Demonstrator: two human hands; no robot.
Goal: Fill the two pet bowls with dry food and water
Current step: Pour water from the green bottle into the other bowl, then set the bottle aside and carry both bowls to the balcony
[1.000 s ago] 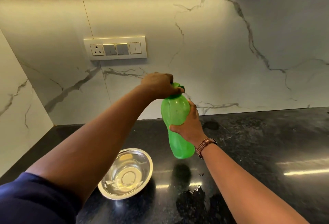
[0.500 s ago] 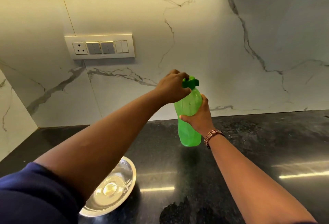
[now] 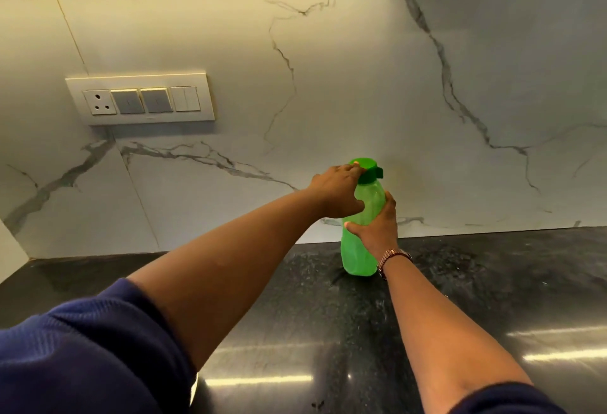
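On the dark tabletop (image 3: 295,331) we stand a green bottle (image 3: 359,249); our right hand (image 3: 374,229) wraps its middle; our left hand (image 3: 338,190), half-curled, touches its cap (image 3: 368,170).

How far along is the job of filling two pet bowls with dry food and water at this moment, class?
Done: cannot be judged, since no bowl is in view now. In hand: the green bottle stands upright on the dark counter by the wall, the right hand gripping its body, the left hand at its cap, which is on. Left: no dry food is visible.
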